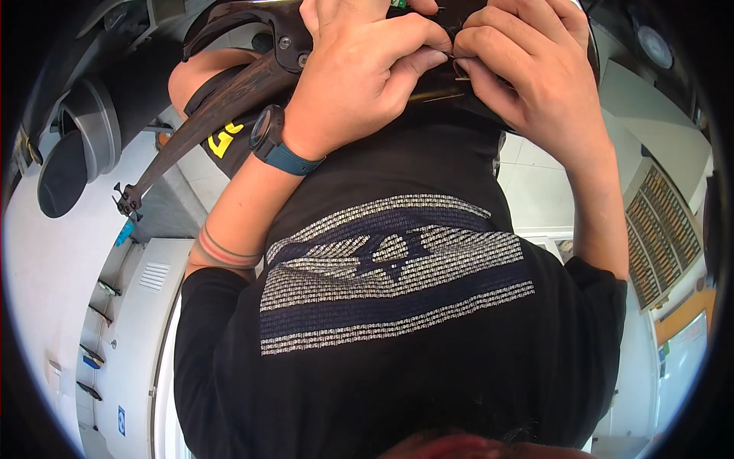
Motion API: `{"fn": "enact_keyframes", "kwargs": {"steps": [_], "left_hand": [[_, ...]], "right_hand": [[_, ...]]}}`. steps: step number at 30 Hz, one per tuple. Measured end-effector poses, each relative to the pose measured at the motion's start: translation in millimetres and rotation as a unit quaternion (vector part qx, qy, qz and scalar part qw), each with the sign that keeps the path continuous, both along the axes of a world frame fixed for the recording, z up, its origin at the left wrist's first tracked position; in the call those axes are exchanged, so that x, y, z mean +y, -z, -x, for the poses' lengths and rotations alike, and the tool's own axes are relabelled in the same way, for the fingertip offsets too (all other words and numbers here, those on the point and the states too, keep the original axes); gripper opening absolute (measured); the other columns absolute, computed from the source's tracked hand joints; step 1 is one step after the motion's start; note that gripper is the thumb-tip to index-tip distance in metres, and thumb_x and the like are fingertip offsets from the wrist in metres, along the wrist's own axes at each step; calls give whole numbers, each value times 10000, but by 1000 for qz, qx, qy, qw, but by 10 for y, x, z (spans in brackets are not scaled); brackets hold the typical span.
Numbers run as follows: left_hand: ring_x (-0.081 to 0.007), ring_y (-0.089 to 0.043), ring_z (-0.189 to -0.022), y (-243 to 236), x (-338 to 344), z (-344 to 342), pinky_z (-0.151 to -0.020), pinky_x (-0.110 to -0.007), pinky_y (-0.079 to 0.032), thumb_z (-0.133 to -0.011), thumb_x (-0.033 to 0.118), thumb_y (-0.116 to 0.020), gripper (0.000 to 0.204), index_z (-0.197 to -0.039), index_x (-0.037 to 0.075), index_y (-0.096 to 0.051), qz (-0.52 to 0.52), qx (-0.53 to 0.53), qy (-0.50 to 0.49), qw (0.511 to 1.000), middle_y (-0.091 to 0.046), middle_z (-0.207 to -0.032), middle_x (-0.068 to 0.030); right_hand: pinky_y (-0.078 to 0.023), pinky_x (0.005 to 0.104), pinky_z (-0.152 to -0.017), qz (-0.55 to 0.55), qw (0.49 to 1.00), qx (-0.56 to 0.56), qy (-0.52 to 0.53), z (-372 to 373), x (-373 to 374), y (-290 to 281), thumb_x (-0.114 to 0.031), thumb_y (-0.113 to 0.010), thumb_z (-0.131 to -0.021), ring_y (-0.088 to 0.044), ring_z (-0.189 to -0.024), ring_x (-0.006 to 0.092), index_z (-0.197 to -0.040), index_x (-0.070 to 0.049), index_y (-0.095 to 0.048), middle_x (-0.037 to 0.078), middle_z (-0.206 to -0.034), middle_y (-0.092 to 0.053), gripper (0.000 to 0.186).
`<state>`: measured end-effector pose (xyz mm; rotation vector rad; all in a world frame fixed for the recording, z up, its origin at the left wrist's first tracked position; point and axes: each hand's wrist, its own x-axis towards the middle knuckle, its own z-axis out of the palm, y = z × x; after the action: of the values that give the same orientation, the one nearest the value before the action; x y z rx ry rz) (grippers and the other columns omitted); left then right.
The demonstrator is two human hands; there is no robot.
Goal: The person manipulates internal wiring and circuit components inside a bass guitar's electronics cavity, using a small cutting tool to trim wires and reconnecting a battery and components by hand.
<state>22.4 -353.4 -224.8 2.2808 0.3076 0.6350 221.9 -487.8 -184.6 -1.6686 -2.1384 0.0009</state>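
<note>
Across my lap lies a headless electric guitar, its dark streaked wooden neck (218, 111) reaching out to the lower left and ending in small metal pegs. Bolts show where the neck meets the glossy dark body (437, 93). Over that body, the fingertips of my left hand (367, 69) and my right hand (527, 65) meet in two pinches, almost touching. Between them shows a thin wire, mostly hidden by the fingers. A bit of green circuit board (398, 3) peeks out at the top edge, beyond my left hand.
To the left stands a dark grey rounded object (92, 126) with a tube-like opening. A rack with rows of small parts (664, 233) is on the right. Several dark tools hang along the white wall (93, 356) at lower left.
</note>
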Motion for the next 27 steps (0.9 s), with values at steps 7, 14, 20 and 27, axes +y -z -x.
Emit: {"fn": "enact_keyframes", "kwargs": {"steps": [7,14,20,27], "left_hand": [[-349,-567,-1257,122,-63,20,-1063,-550,-305,-871,171,-877,123,-973,141,-813,-2,4,-9,1000,-672,-1222,-84],[-287,-595,-1100,137,-113,19,-897,-527,-292,-889,253,-882,100,-917,187,-813,-28,1,-22,999,-666,-1068,-29],[-288,-590,-1102,166,-131,12,-903,-532,-295,-871,246,-890,117,-892,169,-804,-17,-4,-21,1000,-659,-1085,-31],[-304,-586,-1110,8,-146,36,-959,-523,-325,-862,213,-895,113,-937,165,-826,-36,22,-31,999,-674,-1126,-28]], "right_hand": [[-421,430,-989,32,999,-31,6,-16,-22,4,-171,-865,-759,-654,-1038,229,-937,-133,-723,-3,-991,-723,231],[-427,435,-973,-22,1000,-13,9,-5,-21,111,-162,-855,-754,-660,-1036,230,-917,-133,-708,2,-982,-721,222],[-428,443,-973,-32,999,-27,-2,-17,-27,127,-170,-848,-750,-665,-1042,231,-910,-131,-699,8,-979,-716,221],[-428,452,-996,-25,997,-67,-1,-24,-52,144,-195,-839,-753,-666,-1051,234,-917,-132,-695,6,-984,-703,227]]}}
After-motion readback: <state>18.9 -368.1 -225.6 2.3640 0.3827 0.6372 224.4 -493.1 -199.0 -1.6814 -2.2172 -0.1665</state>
